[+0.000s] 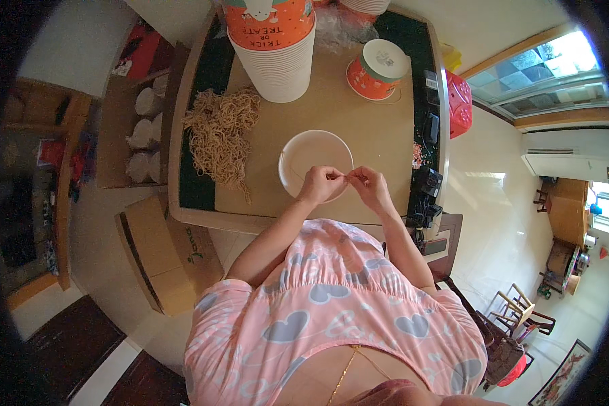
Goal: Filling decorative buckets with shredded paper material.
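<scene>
A white paper bucket point(293, 150) stands in front of me on the cardboard-covered table, its round mouth facing up. At its right near rim, the fingertips of my left hand point(323, 183) and my right hand point(370, 187) are pinched together, almost touching. Inside the bucket a thin cord shows as a faint line leading toward my left hand. My fingers cover the end of the cord and the bit of rim between them. To the left lies a tangled heap of beige cords point(220, 132).
Behind the bucket rises a tall stack of nested orange-and-white paper buckets point(274, 64). An upturned orange bucket point(375, 76) with a cord sits at the back right. Black adapters point(427, 181) line the right edge. On the left are an open carton point(118, 145) and a cardboard box point(162, 250).
</scene>
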### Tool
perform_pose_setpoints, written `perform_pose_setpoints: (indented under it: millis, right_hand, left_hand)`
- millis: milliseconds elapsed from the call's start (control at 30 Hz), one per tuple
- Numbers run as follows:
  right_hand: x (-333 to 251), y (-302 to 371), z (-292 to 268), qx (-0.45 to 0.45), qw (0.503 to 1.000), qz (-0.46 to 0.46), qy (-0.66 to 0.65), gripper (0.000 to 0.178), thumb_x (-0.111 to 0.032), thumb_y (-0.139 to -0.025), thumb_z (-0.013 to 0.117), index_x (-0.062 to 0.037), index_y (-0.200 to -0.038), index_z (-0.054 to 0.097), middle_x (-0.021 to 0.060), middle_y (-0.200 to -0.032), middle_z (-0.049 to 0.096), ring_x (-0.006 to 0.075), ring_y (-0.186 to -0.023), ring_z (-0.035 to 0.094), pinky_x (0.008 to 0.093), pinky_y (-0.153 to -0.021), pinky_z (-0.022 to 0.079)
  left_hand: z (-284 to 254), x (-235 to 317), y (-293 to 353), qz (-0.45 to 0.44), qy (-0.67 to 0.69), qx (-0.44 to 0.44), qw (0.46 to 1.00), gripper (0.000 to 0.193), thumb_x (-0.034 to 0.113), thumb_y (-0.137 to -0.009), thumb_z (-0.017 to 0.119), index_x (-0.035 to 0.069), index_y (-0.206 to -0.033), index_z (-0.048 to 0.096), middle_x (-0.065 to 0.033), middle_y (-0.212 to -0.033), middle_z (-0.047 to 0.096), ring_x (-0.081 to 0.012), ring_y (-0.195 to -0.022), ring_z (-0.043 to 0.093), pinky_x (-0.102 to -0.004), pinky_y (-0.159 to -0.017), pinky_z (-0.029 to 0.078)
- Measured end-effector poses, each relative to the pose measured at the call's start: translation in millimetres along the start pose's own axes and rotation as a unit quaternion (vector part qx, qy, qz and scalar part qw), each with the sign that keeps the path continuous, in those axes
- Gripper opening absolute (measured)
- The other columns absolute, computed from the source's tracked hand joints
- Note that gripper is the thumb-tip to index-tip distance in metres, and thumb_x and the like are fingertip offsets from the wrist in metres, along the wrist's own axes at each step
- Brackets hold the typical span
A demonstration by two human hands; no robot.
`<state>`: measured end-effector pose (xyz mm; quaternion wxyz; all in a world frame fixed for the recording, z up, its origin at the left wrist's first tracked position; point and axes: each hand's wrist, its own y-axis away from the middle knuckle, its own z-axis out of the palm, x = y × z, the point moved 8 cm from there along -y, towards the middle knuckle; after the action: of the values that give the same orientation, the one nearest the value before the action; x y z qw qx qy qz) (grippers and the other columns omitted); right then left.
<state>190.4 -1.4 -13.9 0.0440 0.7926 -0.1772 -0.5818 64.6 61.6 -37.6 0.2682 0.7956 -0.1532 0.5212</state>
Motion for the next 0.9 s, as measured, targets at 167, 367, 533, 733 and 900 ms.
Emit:
perform_pose_setpoints:
  millis: [167,367,533,733,900]
  right_hand:
    - [-11.2,3.0,-1.5,0.025,0.999,-0.016,-0.018,0.011,-0.009,-0.083,0.06,0.0007,-0.085,0.064,0.0077,-0.073,0.064,0.0088,-0.066,0.056,0.0245,-0.059,0.046]
    - [-13.1,4.0,-3.8,0.04,0.998,-0.029,0.028,0.009,-0.008,-0.081,0.061,-0.0011,-0.086,0.064,0.0109,-0.075,0.063,0.0141,-0.064,0.057,0.0266,-0.058,0.045]
    - [-42.7,9.2,-1.6,0.032,0.982,-0.072,0.173,0.016,-0.01,-0.075,0.065,-0.0066,-0.09,0.062,0.0114,-0.081,0.056,0.0247,-0.072,0.058,0.0339,-0.064,0.047]
    - [-46.7,8.2,3.7,0.043,0.972,-0.103,0.207,0.016,-0.014,-0.075,0.065,-0.0079,-0.089,0.06,0.0107,-0.081,0.056,0.0257,-0.075,0.059,0.0354,-0.064,0.048]
    - [-41.9,5.9,7.2,0.04,0.973,-0.092,0.206,0.013,-0.014,-0.075,0.064,-0.0076,-0.086,0.06,0.0103,-0.081,0.057,0.0256,-0.074,0.06,0.0351,-0.064,0.048]
  left_hand:
    - [-4.7,-8.5,0.6,-0.005,0.028,-0.004,1.0,0.016,0.018,-0.076,0.067,0.003,-0.081,0.069,-0.0063,-0.069,0.067,-0.0085,-0.064,0.061,-0.0251,-0.058,0.048]
    - [-8.9,-9.8,0.5,-0.008,0.026,-0.018,0.999,0.014,0.016,-0.077,0.066,0.003,-0.082,0.068,-0.0039,-0.07,0.066,-0.0077,-0.063,0.058,-0.0241,-0.058,0.046]
    - [-13.3,-14.2,1.8,-0.001,0.052,0.005,0.999,0.011,0.012,-0.075,0.064,0.001,-0.078,0.066,-0.0074,-0.068,0.065,-0.0104,-0.061,0.06,-0.0255,-0.057,0.047]
    - [-13.5,-14.2,2.2,-0.011,0.073,0.006,0.997,0.011,0.011,-0.076,0.063,0.001,-0.079,0.066,-0.0076,-0.07,0.066,-0.0108,-0.063,0.06,-0.0253,-0.059,0.048]
    - [-11.9,-14.0,1.5,-0.007,0.07,-0.001,0.997,0.011,0.011,-0.076,0.064,0.001,-0.08,0.066,-0.0073,-0.071,0.066,-0.0109,-0.064,0.06,-0.0255,-0.06,0.048]
